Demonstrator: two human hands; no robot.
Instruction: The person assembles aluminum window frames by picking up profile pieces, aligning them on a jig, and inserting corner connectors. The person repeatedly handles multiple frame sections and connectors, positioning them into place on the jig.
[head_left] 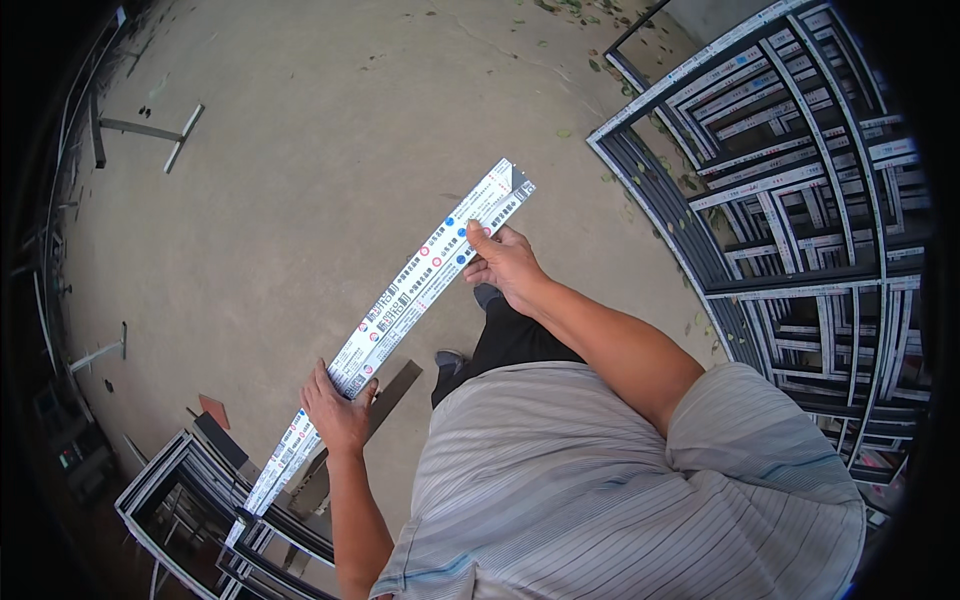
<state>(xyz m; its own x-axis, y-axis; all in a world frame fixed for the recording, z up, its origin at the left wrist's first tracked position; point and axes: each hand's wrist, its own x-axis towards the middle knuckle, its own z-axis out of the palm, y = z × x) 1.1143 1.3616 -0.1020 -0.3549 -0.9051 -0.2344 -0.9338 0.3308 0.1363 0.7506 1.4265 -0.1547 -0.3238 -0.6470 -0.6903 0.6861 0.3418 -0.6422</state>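
A long bundle of window-frame profiles (405,285), wrapped in white printed film, slants across my front from lower left to upper right. Toward its far end, which shows a dark mitred cut, my right hand (507,264) grips it with the thumb on top and the fingers beneath. Lower down, my left hand (338,408) is closed around the same bundle, its fingers over the far edge. The near end of the bundle reaches over dark frames at the lower left.
Stacked dark window frames (790,190) with white film lean along the right. More frames (160,500) stand at the lower left, beside a reddish-brown piece (213,411). Metal stands (150,130) rise at the left over the concrete floor (300,150). A dark beam (395,400) lies by my feet.
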